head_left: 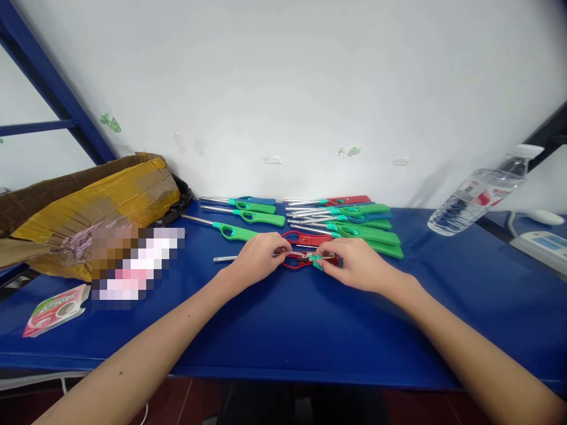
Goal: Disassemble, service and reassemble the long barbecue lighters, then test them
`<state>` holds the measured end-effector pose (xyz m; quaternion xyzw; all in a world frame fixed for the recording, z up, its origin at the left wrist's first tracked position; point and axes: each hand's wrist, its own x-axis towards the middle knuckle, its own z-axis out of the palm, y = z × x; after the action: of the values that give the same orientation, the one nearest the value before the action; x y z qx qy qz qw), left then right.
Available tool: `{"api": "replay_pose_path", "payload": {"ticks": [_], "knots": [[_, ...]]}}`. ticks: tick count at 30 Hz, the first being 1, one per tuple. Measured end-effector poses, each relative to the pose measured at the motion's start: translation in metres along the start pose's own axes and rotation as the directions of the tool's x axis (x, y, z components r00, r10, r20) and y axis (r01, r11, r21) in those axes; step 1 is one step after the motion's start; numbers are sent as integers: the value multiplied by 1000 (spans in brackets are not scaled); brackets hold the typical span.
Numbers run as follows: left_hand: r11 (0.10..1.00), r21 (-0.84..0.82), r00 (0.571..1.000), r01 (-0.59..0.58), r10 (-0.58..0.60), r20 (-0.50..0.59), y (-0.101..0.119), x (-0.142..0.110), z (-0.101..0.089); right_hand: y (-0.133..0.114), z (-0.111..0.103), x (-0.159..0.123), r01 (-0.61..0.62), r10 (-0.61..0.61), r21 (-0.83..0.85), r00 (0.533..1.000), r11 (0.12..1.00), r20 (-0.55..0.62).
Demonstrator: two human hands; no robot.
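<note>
An opened red lighter casing [296,263] lies on the table between my hands, its inner parts exposed. A thin metal tube [225,258] points out to its left, passing behind my left hand [261,257]. The fingertips of that hand are closed in a pinch at a thin pale wire [303,254] over the casing. My right hand [354,262] pinches a small teal trigger piece [317,261] at the casing's right part. Just behind lies another red casing half [310,238]. My fingers partly hide the small parts.
Green, blue and red long-nosed lighters lie behind in a left group [261,219] and a right group [367,233]. A taped cardboard box [97,200] and a flattened pink packet [55,310] are left. A water bottle [473,195] and a white device [543,248] stand right.
</note>
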<state>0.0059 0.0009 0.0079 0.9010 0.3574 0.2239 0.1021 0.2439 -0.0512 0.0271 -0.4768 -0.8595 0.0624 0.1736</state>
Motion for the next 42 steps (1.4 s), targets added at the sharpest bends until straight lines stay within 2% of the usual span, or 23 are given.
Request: {"api": "replay_pose_path", "payload": {"ticks": [5, 13, 25, 42], "knots": [[998, 58, 999, -36, 36, 1, -1, -2, 1, 0, 1, -1, 6, -6, -10, 1000, 1000, 4], [983, 140, 991, -122, 114, 64, -4, -4, -1, -2, 0, -1, 10, -10, -13, 1000, 1000, 21], [898, 349, 961, -270, 226, 161, 4, -13, -7, -2, 0, -1, 20, -19, -21, 1000, 1000, 5], [893, 370, 965, -255, 209, 162, 11, -14, -1, -1, 4, -2, 15, -15, -29, 1000, 999, 5]]}}
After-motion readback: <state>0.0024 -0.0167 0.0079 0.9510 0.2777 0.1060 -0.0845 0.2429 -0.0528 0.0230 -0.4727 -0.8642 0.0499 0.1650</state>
